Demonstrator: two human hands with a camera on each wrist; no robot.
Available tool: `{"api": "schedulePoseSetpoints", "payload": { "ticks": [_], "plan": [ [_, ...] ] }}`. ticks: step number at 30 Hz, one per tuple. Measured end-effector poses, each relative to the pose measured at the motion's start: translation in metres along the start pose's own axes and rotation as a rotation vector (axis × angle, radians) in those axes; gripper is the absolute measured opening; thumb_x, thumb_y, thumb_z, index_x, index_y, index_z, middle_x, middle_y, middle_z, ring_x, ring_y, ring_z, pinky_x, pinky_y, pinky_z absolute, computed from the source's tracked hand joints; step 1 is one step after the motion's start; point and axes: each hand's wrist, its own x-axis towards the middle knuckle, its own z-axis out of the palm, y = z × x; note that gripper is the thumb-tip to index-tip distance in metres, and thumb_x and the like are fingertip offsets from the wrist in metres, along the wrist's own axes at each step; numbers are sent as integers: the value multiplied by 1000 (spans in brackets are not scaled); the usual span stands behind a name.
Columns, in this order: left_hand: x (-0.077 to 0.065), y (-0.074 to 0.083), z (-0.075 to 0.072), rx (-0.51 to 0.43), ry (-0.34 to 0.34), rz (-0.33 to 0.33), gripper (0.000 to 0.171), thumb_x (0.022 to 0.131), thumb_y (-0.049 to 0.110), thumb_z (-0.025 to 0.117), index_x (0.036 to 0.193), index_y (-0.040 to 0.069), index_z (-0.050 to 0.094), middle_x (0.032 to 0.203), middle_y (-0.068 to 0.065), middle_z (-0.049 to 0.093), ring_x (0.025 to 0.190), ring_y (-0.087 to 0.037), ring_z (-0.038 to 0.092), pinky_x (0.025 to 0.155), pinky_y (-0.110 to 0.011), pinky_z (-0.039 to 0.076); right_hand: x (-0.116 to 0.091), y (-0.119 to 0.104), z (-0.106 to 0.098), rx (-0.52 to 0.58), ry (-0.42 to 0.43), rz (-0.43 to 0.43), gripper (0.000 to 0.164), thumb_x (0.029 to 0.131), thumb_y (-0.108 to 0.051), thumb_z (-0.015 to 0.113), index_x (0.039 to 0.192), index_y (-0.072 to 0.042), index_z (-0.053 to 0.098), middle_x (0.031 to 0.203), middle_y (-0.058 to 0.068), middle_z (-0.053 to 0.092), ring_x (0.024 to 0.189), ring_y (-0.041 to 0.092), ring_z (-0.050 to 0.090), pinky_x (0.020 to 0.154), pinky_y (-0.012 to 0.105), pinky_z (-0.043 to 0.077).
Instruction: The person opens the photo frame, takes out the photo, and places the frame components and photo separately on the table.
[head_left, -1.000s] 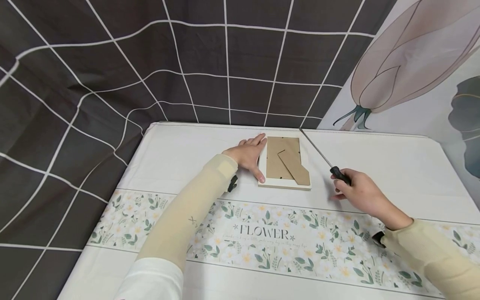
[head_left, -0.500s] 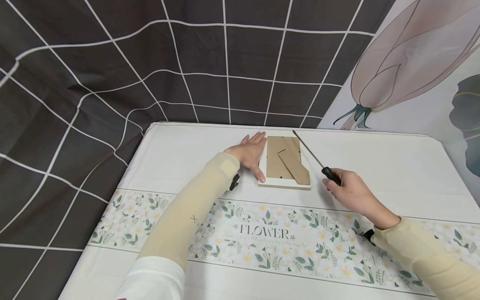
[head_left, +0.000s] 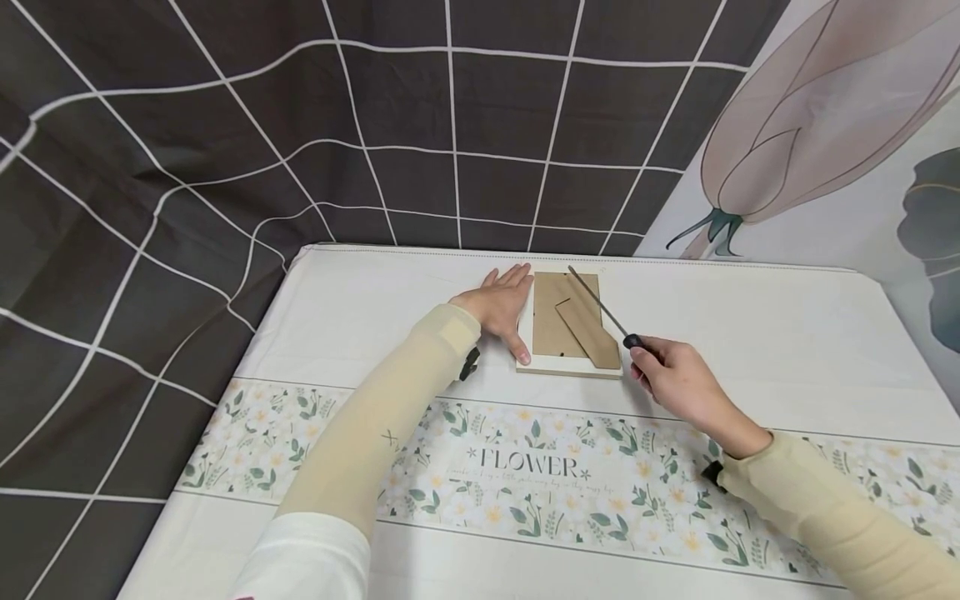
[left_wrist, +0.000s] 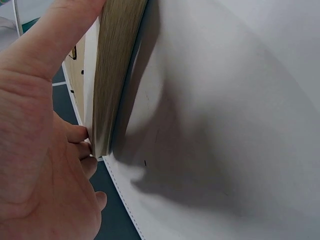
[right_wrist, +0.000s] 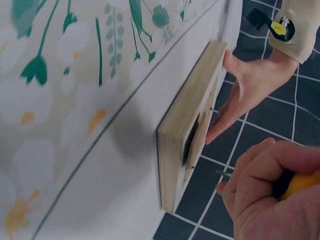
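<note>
Gripped in the right hand (head_left: 678, 385), at 4 o'clock from the picture frame (head_left: 555, 364): the screwdriver (head_left: 632, 342). Since the earlier views, moved toward 9 o'clock; now crossing over the backing board (head_left: 547, 321), tip near its 12 o'clock edge instead of outside the 1 o'clock corner. Judged: tool brought to the work. Tip contact: impossible to tell. Frame location: flat on the counter (head_left: 375, 317), back upward, near the far edge. Pressing on its 9 o'clock border, unchanged: the left hand (head_left: 501, 310), spread wide.

Count, near to far:
- Right hand: one.
- Screwdriver: one.
- Stand leg (head_left: 592, 340): one.
- Frame: one.
- Backing board: one.
- Left hand: one.

Beyond, at 12 o'clock: dark gridded cloth (head_left: 506, 104).
</note>
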Motion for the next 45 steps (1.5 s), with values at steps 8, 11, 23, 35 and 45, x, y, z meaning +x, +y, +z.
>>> {"api": "schedulePoseSetpoints", "payload": {
  "ticks": [8, 11, 23, 35, 45],
  "plan": [
    [-1, 3, -1, 10, -10, -3, 150, 59, 68, 87, 158, -6, 2, 167, -20, -10, 155, -30, -4, 124, -46, -2, 2, 1, 9, -22, 32, -1, 51, 109, -20, 41, 152, 8, 35, 85, 14, 67, 54, 14, 46, 45, 27, 36],
    [-2, 4, -2, 19, -16, -9, 150, 60, 68, 87, 158, -6, 2, 167, -20, -10, 155, -30, -4, 124, -46, -1, 3, 2, 12, -56, 39, -13, 47, 108, -16, 40, 146, 11, 42, 85, 15, 67, 56, 14, 46, 47, 26, 37],
    [-1, 5, -3, 29, -22, -28, 151, 59, 68, 87, 158, -6, 2, 167, -19, -9, 155, -29, -4, 124, -46, -1, 9, -1, 16, -182, 59, -39, 32, 108, -14, 38, 94, 1, 62, 74, 9, 59, 57, 20, 43, 53, 29, 36],
    [-3, 9, -5, 45, -34, -26, 150, 59, 69, 87, 158, -6, 2, 167, -20, -9, 155, -29, -5, 124, -46, 0, 14, -3, 20, -180, 41, -9, 31, 108, -14, 38, 98, 3, 62, 77, 12, 62, 61, 19, 46, 56, 30, 38],
    [-1, 7, -4, 42, -27, -30, 151, 58, 68, 87, 158, -6, 2, 167, -20, -9, 155, -29, -4, 124, -46, 0, 16, -8, 24, -199, 43, 3, 29, 107, -11, 38, 93, 2, 61, 77, 12, 61, 63, 20, 47, 57, 31, 38]
  ]
}}
